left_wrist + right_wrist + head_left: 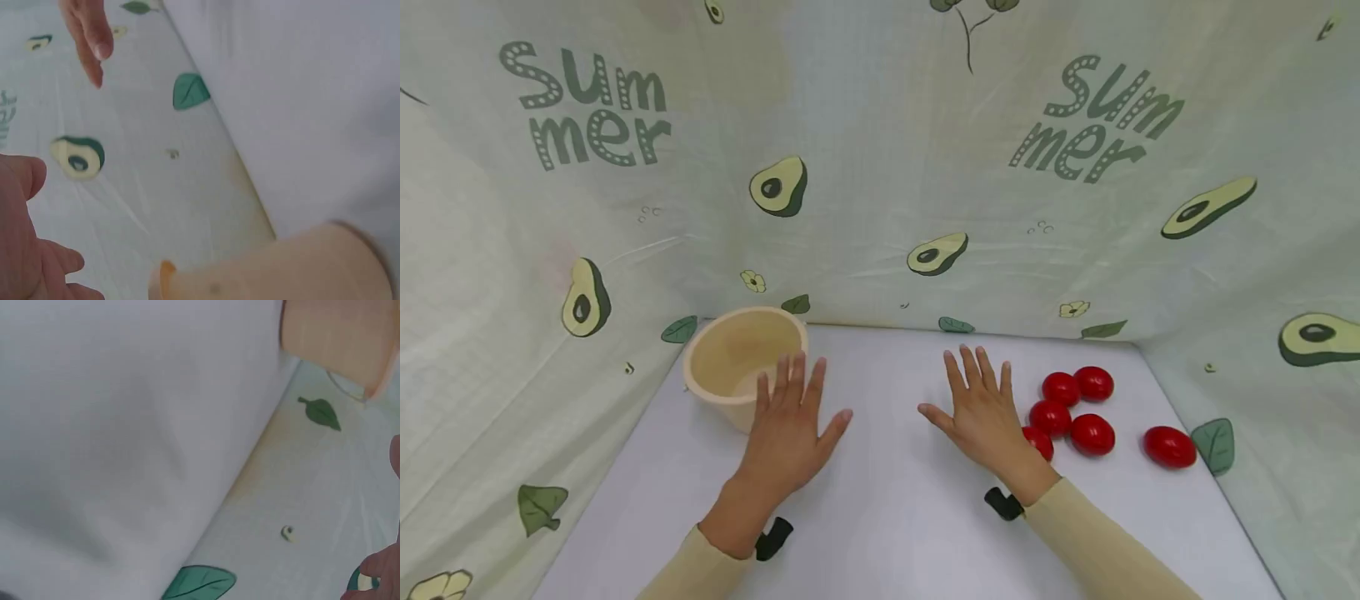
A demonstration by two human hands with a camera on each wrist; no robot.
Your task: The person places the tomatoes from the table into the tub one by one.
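Note:
My left hand (pixel 786 437), fingers spread and straight, is held over the white table in front of a cream tub (pixel 700 367), hiding part of its near side. To the right, my right hand (pixel 985 417) is also spread with nothing in it. Several glossy red egg-shaped things (pixel 1092 435) lie just beyond its right side, one partly hidden behind the hand. The tub (pixel 300 269) shows at the bottom of the left wrist view, and the tub (pixel 340 340) is at the top right of the right wrist view.
A pale cloth (pixel 865 108) printed with avocados and "summer" lettering hangs behind the table (pixel 880 517) and along both sides. One red egg-shaped thing (pixel 1169 447) lies apart near the table's right edge. A dark strap piece (pixel 773 539) shows at the left wrist.

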